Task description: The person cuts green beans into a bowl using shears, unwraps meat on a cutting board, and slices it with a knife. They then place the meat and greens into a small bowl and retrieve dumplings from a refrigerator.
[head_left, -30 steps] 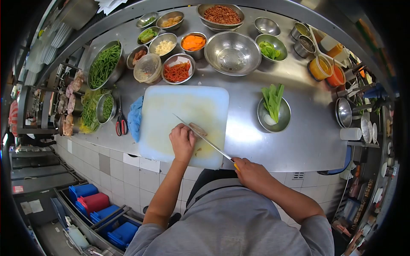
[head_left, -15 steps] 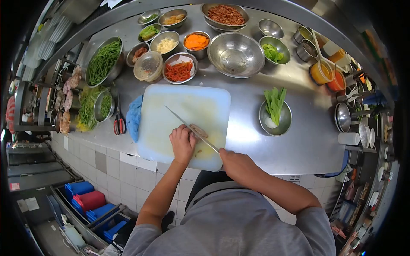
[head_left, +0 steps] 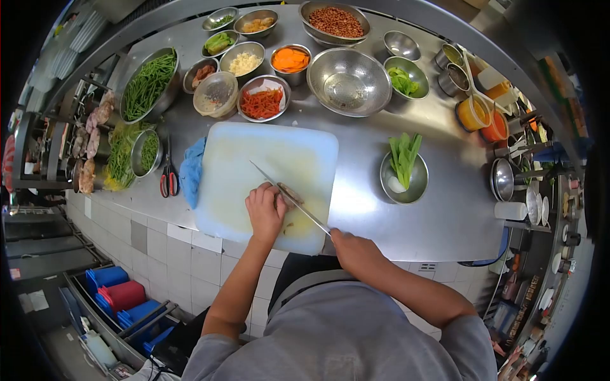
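Observation:
A white cutting board (head_left: 238, 143) lies in front of me, stained yellowish in its middle. My right hand (head_left: 357, 251) is closed around the handle of a kitchen knife (head_left: 270, 180), whose long blade slants across the board toward the far left. On the board a small brownish piece of food (head_left: 291, 193), perhaps ginger, shows beside the blade. With fingers curled, my left hand (head_left: 265, 209) presses at this piece, its fingertips close to the blade and partly covering the food. Nearer me, a small brown scrap (head_left: 288, 227) lies on the board.
Left of the board are a blue cloth (head_left: 191, 174) and red-handled scissors (head_left: 169, 181). To the right stands a metal bowl (head_left: 419, 187) with leafy greens. Behind are bowls of carrot slices (head_left: 290, 60), red shreds (head_left: 262, 103) and green beans (head_left: 150, 87), and a large colander (head_left: 349, 86).
The view has shifted slightly, moving the board and bowls a little left in the picture. Both hands keep nearly the same hold, and the knife stays beside the brownish piece.

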Available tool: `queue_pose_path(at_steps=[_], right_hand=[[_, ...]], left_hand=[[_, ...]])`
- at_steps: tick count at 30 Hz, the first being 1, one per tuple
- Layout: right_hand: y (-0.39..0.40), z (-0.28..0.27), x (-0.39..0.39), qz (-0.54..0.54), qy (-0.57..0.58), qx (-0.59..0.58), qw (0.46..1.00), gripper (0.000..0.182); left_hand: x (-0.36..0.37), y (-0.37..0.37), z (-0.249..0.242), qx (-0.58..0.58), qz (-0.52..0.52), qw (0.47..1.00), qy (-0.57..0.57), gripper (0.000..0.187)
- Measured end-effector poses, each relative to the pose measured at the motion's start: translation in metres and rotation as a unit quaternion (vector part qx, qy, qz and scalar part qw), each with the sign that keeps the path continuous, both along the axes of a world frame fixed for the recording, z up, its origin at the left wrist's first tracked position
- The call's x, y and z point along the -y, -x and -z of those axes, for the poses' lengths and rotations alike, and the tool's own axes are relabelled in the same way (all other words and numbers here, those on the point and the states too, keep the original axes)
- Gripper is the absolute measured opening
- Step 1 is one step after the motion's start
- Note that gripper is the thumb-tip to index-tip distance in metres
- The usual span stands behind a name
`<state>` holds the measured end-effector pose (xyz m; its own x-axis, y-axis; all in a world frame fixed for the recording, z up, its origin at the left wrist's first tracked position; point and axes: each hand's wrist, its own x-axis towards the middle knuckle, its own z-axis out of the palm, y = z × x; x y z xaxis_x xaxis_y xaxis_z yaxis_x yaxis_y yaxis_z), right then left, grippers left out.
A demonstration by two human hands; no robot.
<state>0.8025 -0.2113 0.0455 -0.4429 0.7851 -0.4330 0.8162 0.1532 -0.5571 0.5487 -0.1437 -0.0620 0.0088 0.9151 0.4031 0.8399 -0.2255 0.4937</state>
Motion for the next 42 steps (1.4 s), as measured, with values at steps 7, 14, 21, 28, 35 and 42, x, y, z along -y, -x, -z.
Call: queue_pose_path(at_steps=[7, 14, 21, 28, 35, 42], right_hand=[[0.047, 0.034, -0.045, -0.003, -0.02, -0.001, 1.0, 0.018], [-0.006, 0.022, 0.007, 0.002, 0.031, 0.02, 0.999, 0.017], [0.049, 0.057, -0.043, 0.035, -0.008, 0.007, 0.999, 0.019], [0.017, 0.011, -0.013, 0.049, -0.023, -0.034, 0.998, 0.025], [-0.003, -0.018, 0.027, 0.032, 0.003, -0.003, 0.999, 0.024], [-0.031, -0.048, 0.045, 0.033, 0.054, 0.019, 0.998, 0.021]], left_hand=[[-0.001, 0.002, -0.004, 0.009, 0.001, 1.0, 0.011, 0.019], [-0.002, 0.003, -0.005, 0.005, 0.006, 1.0, 0.009, 0.019], [0.0, 0.005, -0.007, 0.014, 0.009, 1.0, 0.012, 0.021], [0.002, 0.005, -0.002, 0.029, -0.002, 1.0, -0.005, 0.02], [0.003, 0.003, 0.001, 0.009, 0.008, 1.0, -0.005, 0.019], [0.002, 0.002, 0.004, 0.01, 0.013, 1.0, -0.017, 0.018]])
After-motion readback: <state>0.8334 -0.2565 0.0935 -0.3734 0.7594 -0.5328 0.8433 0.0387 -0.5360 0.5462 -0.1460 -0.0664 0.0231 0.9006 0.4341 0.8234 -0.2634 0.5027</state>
